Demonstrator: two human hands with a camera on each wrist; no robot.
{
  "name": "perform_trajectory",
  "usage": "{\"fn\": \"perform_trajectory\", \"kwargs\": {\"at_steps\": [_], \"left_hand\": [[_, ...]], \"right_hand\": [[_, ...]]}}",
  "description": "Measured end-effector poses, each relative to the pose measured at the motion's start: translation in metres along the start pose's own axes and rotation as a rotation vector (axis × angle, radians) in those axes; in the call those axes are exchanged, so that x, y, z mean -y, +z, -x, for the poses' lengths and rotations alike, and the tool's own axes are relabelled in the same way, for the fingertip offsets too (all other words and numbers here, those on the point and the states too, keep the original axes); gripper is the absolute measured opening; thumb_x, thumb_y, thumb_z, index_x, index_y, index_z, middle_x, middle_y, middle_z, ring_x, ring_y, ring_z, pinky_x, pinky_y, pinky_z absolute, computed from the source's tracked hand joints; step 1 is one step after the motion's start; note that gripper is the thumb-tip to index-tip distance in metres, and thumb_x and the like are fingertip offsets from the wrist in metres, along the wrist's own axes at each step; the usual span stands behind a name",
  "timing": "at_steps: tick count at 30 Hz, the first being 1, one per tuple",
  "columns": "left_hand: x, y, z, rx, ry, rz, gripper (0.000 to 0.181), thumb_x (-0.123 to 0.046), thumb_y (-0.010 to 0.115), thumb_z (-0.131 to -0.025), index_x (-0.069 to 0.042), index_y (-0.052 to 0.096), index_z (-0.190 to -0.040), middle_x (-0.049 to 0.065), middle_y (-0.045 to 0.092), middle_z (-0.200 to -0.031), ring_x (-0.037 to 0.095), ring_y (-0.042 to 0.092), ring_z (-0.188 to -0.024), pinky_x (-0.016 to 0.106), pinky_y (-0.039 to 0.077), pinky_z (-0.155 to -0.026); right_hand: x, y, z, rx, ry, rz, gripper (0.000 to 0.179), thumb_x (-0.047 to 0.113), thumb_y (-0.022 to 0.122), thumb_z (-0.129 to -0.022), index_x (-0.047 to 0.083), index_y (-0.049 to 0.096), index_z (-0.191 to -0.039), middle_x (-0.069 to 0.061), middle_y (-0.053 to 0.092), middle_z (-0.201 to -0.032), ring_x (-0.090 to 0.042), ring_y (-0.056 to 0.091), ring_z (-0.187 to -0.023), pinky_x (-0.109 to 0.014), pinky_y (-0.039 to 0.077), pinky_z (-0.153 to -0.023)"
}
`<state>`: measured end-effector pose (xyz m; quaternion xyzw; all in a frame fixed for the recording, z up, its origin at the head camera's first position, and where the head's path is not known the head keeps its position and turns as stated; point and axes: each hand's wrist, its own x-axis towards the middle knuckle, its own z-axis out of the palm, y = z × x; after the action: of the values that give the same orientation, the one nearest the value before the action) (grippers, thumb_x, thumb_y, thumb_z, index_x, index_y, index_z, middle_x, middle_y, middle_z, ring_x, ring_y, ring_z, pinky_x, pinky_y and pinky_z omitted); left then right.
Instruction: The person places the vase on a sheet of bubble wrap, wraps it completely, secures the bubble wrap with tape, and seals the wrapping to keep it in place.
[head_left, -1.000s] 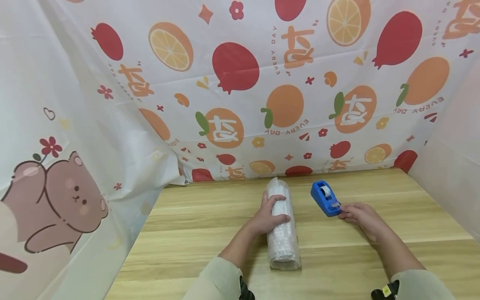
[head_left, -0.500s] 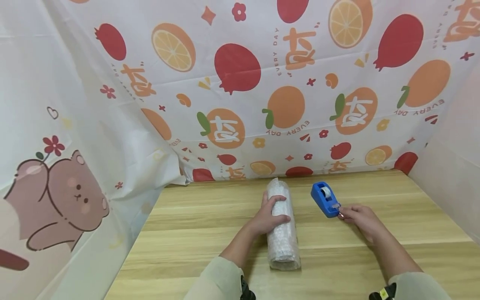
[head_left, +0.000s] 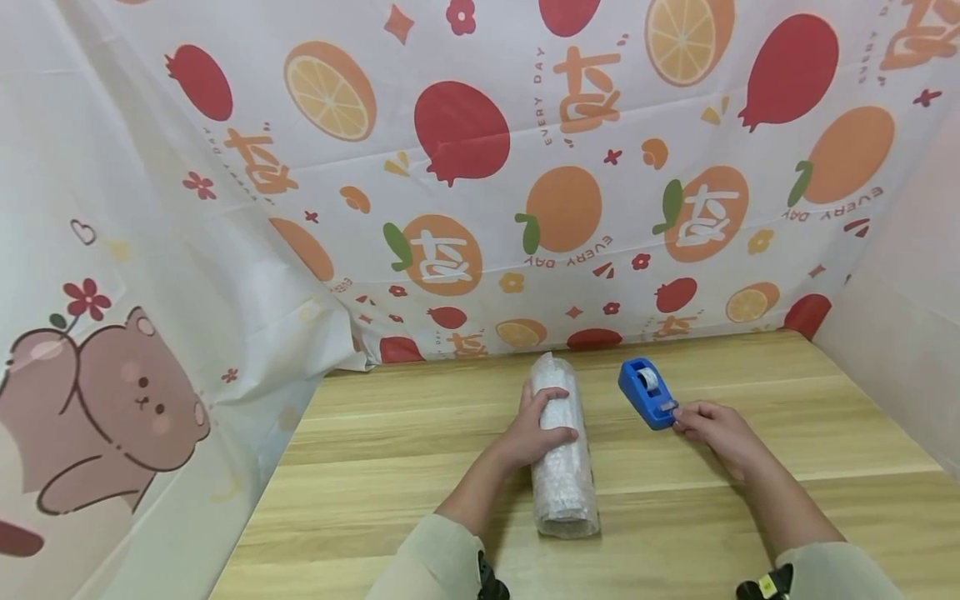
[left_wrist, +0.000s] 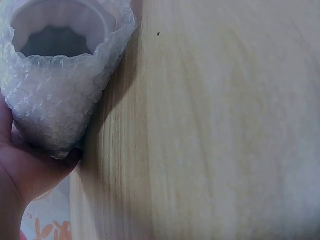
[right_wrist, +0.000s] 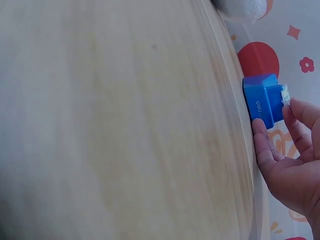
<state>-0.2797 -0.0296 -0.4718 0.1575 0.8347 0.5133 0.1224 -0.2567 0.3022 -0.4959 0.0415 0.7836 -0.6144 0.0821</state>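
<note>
A long bubble-wrapped bundle [head_left: 566, 492] lies on the wooden table, its open end toward me. In the left wrist view, a pale vase-like vessel with a round mouth [left_wrist: 104, 22] shows inside the bubble wrap [left_wrist: 55, 95]. My left hand [head_left: 532, 433] grips the bundle from its left side, fingers over the top. Right of it stands a blue tape dispenser [head_left: 639, 398]. My right hand [head_left: 720, 433] is at its cutter end, thumb and index finger pinching the end of the tape [right_wrist: 285, 95]. In the right wrist view, the other fingers touch the dispenser's [right_wrist: 261, 102] side.
The wooden table [head_left: 375, 467] extends to both sides of the hands. A fruit-print cloth [head_left: 465, 208] hangs right behind its far edge. Another cloth with a bear print [head_left: 142, 392] hangs on the left, and a pale sheet [head_left: 900, 317] on the right.
The head view has shifted slightly. Both hands, the wrapped bundle and the tape dispenser stay in nearly the same places.
</note>
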Motion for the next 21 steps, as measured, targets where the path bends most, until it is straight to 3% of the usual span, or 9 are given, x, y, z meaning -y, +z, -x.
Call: {"fn": "perform_trajectory", "kwargs": {"at_steps": [21], "left_hand": [[-0.0034,-0.0007,0.0018,0.001,-0.003,0.008,0.055,-0.032,0.075,-0.082,-0.036,0.051,-0.131,0.009,-0.015,-0.164,0.041,0.012,-0.147,0.061,0.033,-0.107]], "right_hand": [[-0.0006,0.0007,0.0022,0.002,-0.011,-0.008,0.042,0.034,0.061,-0.097,-0.005,0.061,-0.113,-0.002,0.064,-0.103,-0.006,0.060,-0.094,-0.020,0.053,-0.084]]}}
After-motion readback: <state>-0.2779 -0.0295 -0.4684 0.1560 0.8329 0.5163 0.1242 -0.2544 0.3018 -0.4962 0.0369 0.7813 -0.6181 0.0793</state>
